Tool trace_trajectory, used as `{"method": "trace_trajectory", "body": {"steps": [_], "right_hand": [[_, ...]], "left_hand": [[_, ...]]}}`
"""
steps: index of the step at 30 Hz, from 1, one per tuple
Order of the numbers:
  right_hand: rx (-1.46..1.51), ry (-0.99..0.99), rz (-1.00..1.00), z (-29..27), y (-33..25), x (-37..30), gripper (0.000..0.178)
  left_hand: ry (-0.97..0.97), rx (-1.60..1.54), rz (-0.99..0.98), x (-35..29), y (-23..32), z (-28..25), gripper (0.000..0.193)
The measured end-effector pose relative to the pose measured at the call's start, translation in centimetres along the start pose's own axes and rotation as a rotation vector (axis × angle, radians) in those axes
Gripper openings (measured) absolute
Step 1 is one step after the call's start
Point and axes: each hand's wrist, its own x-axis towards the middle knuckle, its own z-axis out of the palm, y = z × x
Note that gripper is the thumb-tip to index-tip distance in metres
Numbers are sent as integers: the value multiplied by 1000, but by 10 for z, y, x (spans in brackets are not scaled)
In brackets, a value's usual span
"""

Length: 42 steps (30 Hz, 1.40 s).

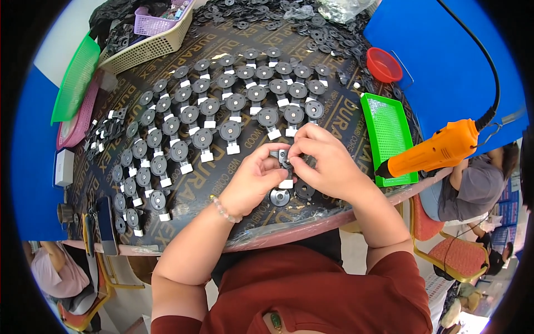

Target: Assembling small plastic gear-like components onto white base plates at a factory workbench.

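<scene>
Near the front edge of the table, a small black plastic part (282,158) is pinched in the fingers of my left hand (250,182). My right hand (327,165) closes its thumb and forefinger on the same part from the other side; whether a smaller piece sits in that pinch is hidden. A white block (286,183) shows just below the fingers. Under it on the table lies a round black disc with a metal centre (280,197), and a plain black disc (304,190) is beside it. Beyond my hands stand rows of black discs with white-tipped stems (230,131).
An orange electric screwdriver (434,149) hangs by its cord at the right, over a green tray (385,131). Behind is a red bowl (384,65). Loose black rings (261,14) heap at the back. Baskets (150,50) and a phone (107,225) are leftward; people sit both sides.
</scene>
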Motion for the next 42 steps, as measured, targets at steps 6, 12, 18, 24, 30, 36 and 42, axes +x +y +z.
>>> {"method": "trace_trajectory", "body": {"steps": [6, 12, 18, 24, 30, 36, 42], "right_hand": [[-139, 212, -58, -5, -3, 1, 16], [-321, -127, 51, -4, -5, -37, 32], [-334, -245, 104, 10, 4, -55, 46], [-423, -18, 211, 14, 10, -43, 43], [-398, -142, 12, -6, 10, -30, 43], [-511, -259, -145, -5, 32, -32, 54], [-347, 9, 38, -9, 2, -11, 49]], "left_hand": [[35, -109, -51, 0, 3, -3, 42], [220, -94, -34, 3, 7, -6, 22], [218, -50, -13, 4, 5, -7, 22], [225, -182, 12, 3, 10, -3, 31], [228, -191, 60, 3, 8, -6, 35], [221, -188, 35, 3, 10, -7, 35], [168, -251, 24, 1, 9, -9, 35]]}}
